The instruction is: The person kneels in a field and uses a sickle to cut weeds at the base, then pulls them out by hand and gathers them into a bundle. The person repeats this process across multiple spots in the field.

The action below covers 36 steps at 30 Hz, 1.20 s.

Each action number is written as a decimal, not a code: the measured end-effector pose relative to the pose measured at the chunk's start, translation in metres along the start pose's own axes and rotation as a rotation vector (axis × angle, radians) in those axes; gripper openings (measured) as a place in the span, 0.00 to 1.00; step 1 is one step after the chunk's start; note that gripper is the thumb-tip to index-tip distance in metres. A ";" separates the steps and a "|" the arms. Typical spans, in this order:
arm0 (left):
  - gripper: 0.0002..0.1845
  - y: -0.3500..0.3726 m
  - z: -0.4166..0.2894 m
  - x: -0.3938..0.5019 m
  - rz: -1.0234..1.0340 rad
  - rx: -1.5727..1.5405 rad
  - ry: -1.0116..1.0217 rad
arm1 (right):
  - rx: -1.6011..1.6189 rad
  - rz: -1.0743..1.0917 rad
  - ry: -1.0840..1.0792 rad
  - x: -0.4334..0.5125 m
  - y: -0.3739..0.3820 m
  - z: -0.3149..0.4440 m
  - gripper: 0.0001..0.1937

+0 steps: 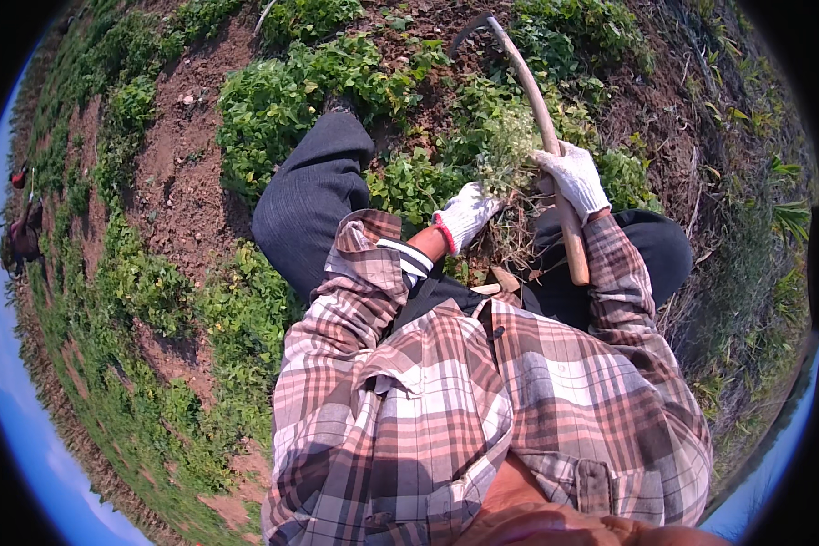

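My right hand (573, 176), in a white knit glove, is closed around the wooden handle (534, 92) of a sickle. The curved dark blade (467, 35) points away from me over the plants, and the handle's butt end lies near my right forearm. My left hand (469, 215), gloved in white with a red cuff edge, grips a bunch of pulled weeds (515, 153). Pale, feathery tops rise above that hand, and tangled dry stems or roots (508, 239) hang below it. The fingertips of my right hand are close to the bunch; whether they touch it is unclear.
Low leafy green plants (266, 116) grow in rows with bare reddish soil (181, 130) between them. Dry grass and weeds (737, 225) cover the right side. My bent knees (307, 198) frame the work spot. Far left, a small blurred figure (26, 228) looks like a person.
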State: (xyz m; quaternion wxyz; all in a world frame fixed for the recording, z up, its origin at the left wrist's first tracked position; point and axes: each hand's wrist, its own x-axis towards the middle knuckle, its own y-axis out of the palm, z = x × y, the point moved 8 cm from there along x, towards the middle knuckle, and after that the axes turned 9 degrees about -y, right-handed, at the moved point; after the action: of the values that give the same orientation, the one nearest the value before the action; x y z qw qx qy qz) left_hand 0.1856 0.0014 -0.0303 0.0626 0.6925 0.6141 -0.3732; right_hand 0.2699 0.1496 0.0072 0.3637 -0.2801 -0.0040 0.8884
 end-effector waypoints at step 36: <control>0.21 0.004 0.001 0.003 -0.045 0.449 0.095 | -0.009 0.065 0.053 -0.009 -0.002 0.023 0.13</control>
State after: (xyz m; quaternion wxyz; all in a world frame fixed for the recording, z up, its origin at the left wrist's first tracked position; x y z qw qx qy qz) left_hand 0.1884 0.0026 -0.0347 -0.1302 0.6919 0.5334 -0.4688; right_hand 0.2648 0.1497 0.0318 0.3334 -0.3053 0.0105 0.8919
